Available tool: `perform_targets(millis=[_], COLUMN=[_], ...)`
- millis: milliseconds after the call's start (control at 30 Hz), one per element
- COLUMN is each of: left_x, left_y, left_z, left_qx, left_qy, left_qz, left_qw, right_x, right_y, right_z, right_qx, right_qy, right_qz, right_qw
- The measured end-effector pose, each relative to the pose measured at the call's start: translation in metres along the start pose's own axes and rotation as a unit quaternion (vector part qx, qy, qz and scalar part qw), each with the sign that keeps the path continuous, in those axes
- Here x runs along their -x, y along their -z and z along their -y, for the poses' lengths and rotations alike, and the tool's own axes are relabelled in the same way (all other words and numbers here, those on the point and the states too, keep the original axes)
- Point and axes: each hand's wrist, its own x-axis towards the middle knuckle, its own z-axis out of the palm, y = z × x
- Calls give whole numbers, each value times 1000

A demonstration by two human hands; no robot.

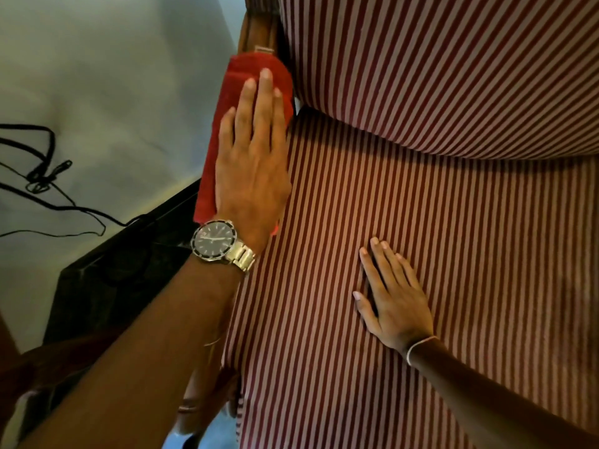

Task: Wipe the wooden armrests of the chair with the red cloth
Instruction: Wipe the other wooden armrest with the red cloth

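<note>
My left hand [252, 163], with a metal watch on its wrist, lies flat on the red cloth [223, 102] and presses it onto the chair's left wooden armrest [257, 27]. The cloth covers most of the armrest; only its far end shows brown wood beyond the fingertips. A nearer part of the wood peeks out under my forearm at the bottom. My right hand [393, 296] rests palm down, fingers spread, on the striped seat cushion [421, 238] and holds nothing. The right armrest is out of view.
The striped back cushion [453, 66] rises behind the seat. Left of the chair are a pale wall or floor surface, loose black cables [42, 176] and a dark piece of furniture [123, 273].
</note>
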Motion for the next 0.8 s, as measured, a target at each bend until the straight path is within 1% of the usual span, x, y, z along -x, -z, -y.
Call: perform_targets(millis=[67, 133, 200, 233, 300, 333, 367, 433, 500, 567, 633, 700, 733, 800], left_x=[20, 79, 143, 160, 146, 121, 91, 27, -4, 20, 84, 143, 155, 135], left_y=[0, -1, 1, 1, -1, 0, 1, 7, 7, 2, 1, 3, 3, 2], left_z=[2, 8, 13, 18, 26, 25, 20, 15, 16, 18, 24, 29, 33, 38], left_qx=[12, 25, 16, 3, 1, 22, 52, 121, 138, 121, 92, 48, 35, 38], left_qy=[9, 15, 8, -2, -16, -6, 6, 57, 63, 47, 40, 1, -16, -20], left_qz=[9, 7, 35, 48, 59, 58, 42, 14, 11, 18, 33, 72, 81, 76], left_qw=[1000, 1000, 999, 999, 998, 998, 998, 991, 988, 991, 994, 996, 996, 996], right_x=[-1, -1, 1, 1, 1, 1, 1, 1, 1, 0, 1, 2, 2, 2], right_y=[0, 0, -2, -3, -5, -6, -6, -5, -5, -6, -7, -9, -10, -10], right_z=[-1, -1, -1, 0, 1, 1, 0, 0, -1, -2, -2, -2, -1, 1], right_qx=[-2, -4, -5, -5, -5, -5, -4, 0, 0, -1, -1, 0, 0, 1], right_qy=[1, 2, -2, -4, -2, -1, -3, -1, 3, 4, 5, 0, -1, 3], right_qz=[-7, -8, -12, -17, -23, -25, -26, -20, -22, -25, -24, -25, -25, -23], right_qw=[1000, 1000, 1000, 1000, 1000, 1000, 1000, 1000, 1000, 1000, 1000, 1000, 1000, 1000])
